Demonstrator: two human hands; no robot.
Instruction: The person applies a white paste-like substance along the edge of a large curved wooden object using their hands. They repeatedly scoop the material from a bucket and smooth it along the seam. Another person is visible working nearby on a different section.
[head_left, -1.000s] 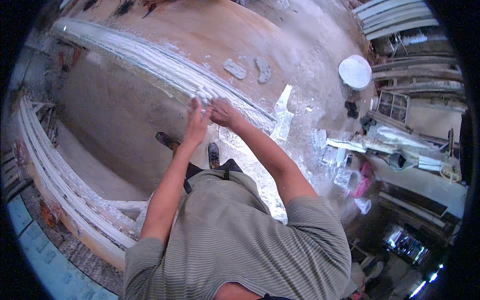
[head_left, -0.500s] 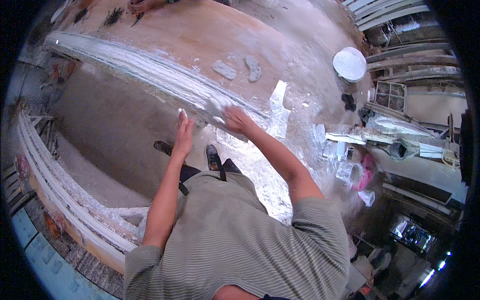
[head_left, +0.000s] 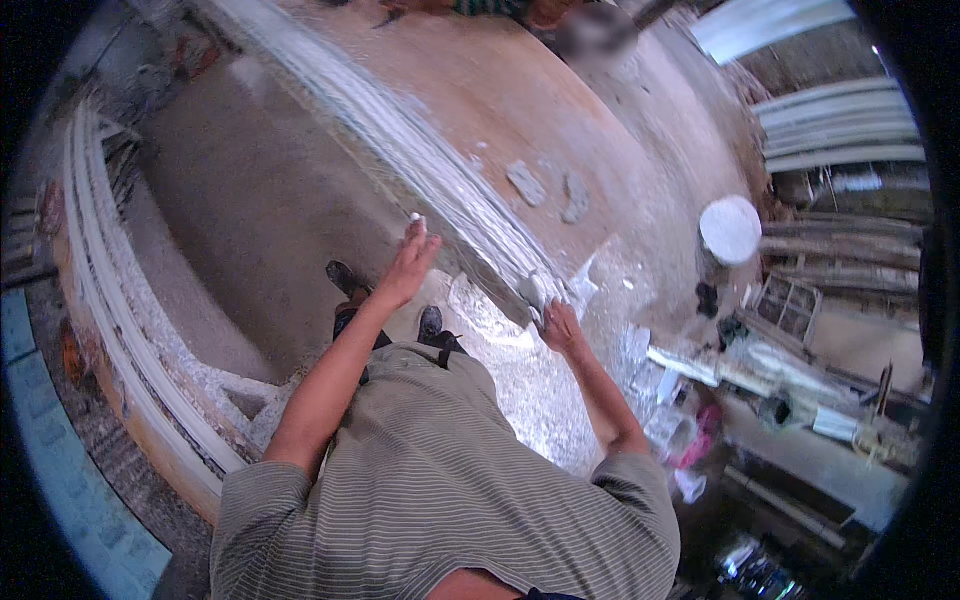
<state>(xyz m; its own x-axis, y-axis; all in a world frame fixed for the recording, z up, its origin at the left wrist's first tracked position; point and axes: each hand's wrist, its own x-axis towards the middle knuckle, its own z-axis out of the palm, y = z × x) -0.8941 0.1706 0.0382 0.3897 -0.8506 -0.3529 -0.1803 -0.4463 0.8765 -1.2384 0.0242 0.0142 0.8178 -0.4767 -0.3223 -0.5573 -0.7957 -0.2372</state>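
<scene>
A long ridged white moulding (head_left: 420,160), wet-looking and plaster-coloured, runs from the far left down to its near right end. My right hand (head_left: 562,325) is closed on a white plaster-like lump (head_left: 541,288) at that end. Whether the lump is loose or part of the moulding's coating is hard to tell. My left hand (head_left: 408,268) hovers beside the moulding's near edge, fingers apart and holding nothing. White material coats one of its fingertips.
Two grey-white lumps (head_left: 526,184) lie on the brown work surface past the moulding. A round white tub (head_left: 730,231) stands at right, near stacked boards and scraps. More long mouldings (head_left: 95,260) curve along the left. Another person (head_left: 545,12) is at the far edge.
My right hand has moved along the moulding toward its near right end with the white lump. My left hand stays open beside the edge. The whole view has turned.
</scene>
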